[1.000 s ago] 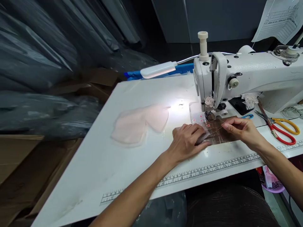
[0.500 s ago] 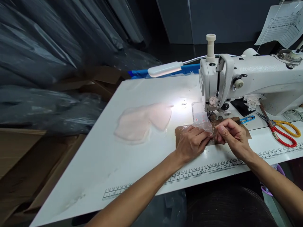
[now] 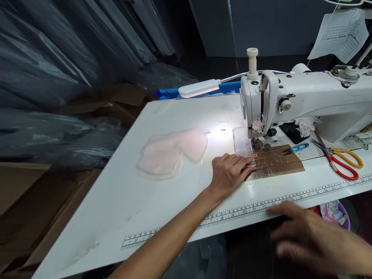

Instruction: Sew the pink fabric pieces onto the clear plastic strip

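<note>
My left hand (image 3: 229, 174) rests palm down on the brown patch (image 3: 279, 164) of the table, just in front of the sewing machine's needle area (image 3: 257, 143). Its thumb and forefinger are pressed together by a translucent strip (image 3: 247, 159); what they pinch, if anything, is too small to make out. Blurred by motion, my right hand (image 3: 310, 236) hangs over the table's front edge with fingers apart and nothing visible in them. Blue thread snips (image 3: 299, 148) lie on the patch's back edge.
A white sewing machine (image 3: 314, 91) stands at the right. Scissors with red and yellow handles (image 3: 345, 164) lie beside it. A pale pink fabric piece (image 3: 162, 155) lies flat on the white table (image 3: 116, 197). A lamp (image 3: 200, 88) lights the needle area. Cardboard boxes (image 3: 64, 217) stand left.
My right hand has left the left hand's fingertips and moved down and right, past the table edge, opening. The left hand has stayed by the needle. The view has shifted slightly.
</note>
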Action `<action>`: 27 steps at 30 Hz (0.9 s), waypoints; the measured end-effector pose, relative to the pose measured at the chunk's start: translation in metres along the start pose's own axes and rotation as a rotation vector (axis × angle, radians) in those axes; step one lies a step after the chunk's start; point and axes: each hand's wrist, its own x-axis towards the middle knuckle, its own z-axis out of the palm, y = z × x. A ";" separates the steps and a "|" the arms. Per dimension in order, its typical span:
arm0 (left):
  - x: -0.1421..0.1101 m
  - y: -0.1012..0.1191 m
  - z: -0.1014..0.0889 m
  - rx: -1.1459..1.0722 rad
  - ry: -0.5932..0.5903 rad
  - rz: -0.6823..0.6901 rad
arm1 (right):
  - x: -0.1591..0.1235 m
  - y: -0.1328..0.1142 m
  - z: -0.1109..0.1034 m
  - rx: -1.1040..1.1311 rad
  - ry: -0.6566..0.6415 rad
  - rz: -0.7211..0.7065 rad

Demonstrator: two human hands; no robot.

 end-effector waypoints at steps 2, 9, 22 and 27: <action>-0.001 0.002 0.000 -0.027 -0.009 -0.029 | -0.002 0.012 -0.019 -0.433 0.270 -0.099; 0.002 0.008 -0.006 -0.019 0.002 0.069 | 0.052 0.032 -0.068 -0.694 0.455 -0.226; 0.008 0.019 -0.019 -0.112 0.047 0.308 | 0.123 0.049 -0.062 -0.954 0.346 -0.419; 0.007 0.031 -0.023 -0.167 -0.029 0.383 | 0.124 0.052 -0.058 -0.959 0.414 -0.486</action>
